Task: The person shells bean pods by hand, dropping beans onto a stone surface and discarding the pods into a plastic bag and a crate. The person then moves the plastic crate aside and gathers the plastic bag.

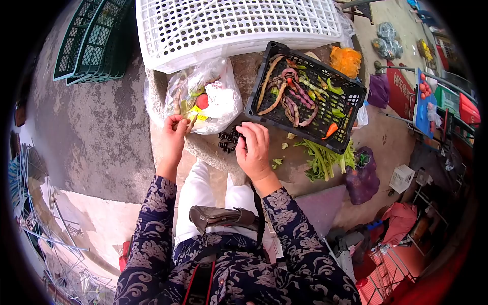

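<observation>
My left hand [175,136] is closed in a pinch on a brownish bean pod [191,123], at the near edge of a clear plastic bag [227,108]. Inside the bag are pods, a red round item [202,101], something yellow and white crumpled material. My right hand [255,151] hovers beside a small pile of dark beans [230,140], its fingers loosely curled and thumb apart, with nothing visible between them. Past it, a black plastic crate [264,116] lies tilted, holding purple and tan bean pods [291,96], green peppers and an orange pepper [330,130].
A white perforated crate [229,38] stands at the back, green crates [96,43] at far left. Leafy green stalks [325,160], a purple net bag [362,178] and an orange net [345,61] lie to the right. A stone ledge [208,155] runs before my knees.
</observation>
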`<state>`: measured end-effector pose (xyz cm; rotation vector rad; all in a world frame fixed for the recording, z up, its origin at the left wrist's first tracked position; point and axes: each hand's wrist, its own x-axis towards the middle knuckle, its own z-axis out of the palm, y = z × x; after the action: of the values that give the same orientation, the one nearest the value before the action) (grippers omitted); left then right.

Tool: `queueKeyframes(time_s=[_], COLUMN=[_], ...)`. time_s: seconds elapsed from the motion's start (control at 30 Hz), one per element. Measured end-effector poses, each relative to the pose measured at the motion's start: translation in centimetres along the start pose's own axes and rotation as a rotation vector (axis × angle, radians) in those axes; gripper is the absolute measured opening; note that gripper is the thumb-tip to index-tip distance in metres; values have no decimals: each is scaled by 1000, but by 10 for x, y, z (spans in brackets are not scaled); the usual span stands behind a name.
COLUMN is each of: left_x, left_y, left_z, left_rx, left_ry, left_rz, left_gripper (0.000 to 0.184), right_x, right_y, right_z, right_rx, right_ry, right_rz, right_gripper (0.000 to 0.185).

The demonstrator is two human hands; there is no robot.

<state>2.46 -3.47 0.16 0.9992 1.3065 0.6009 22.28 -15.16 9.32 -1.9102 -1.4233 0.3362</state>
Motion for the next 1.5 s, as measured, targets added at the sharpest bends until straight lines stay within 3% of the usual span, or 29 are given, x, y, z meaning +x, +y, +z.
queueKeyframes(time_s=[0.1, 0.17, 0.23, 0.27, 0.4, 0.5, 0.57, 0.67, 0.77, 0.9, 1.03, 1.07, 1.17, 1.23, 1.33, 1.5], left_x=[45, 62, 56, 48, 3, -28, -42, -49, -52, -48, -46, -47, -49, -45, -46, -63], left_y=[-10, -30, -8, -6, 32, 40, 36, 25, 32, 35, 31, 40, 45, 39, 37, 4], left_z=[-5, -6, 7, 14, 48, 84, 112, 148, 172, 182, 193, 193, 194, 184, 157, 105], left_rx=[877, 897, 940, 1060, 934, 786, 606, 483, 468, 388, -52, -135, -334, -368, -262, -76], left_ry=[-64, -170, -225, -100, 66, 4, -112, -224, -247, -271, -349, -418, -422, -426, -315, -375], left_rz=[340, 273, 200, 277, 463, 524, 386, 340, 305, 177, -138, -281, -391, -359, -268, -387], left_gripper=[19, 28, 31, 29, 23, 18, 17, 16, 17, 17, 28, 40, 40, 27, 22, 20], right_x=[19, 29, 45, 46, 42, 36, 33, 29, 39, 49, 43, 38, 22, 14, 7, -43], right_y=[72, 116, 137, 151, 180, 183, 178, 181, 193, 174, 115, 102, 76, 65, 49, 57], right_z=[-23, -33, -40, -33, -21, -35, -47, -41, -23, -48, -87, -89, -74, -54, -26, 14], right_rx=[-250, -283, -697, -722, -707, -609, -504, -458, -590, -473, -341, -302, -174, -70, 188, 644], right_ry=[39, -77, -396, -402, -378, -280, -309, -279, -404, -305, -364, -352, -313, -287, -312, -382], right_rz=[152, 483, 597, 592, 492, 487, 452, 272, 349, 359, 469, 480, 457, 427, 428, 718], right_gripper=[13, 15, 27, 24, 22, 19, 17, 21, 29, 24, 24, 25, 25, 25, 25, 18])
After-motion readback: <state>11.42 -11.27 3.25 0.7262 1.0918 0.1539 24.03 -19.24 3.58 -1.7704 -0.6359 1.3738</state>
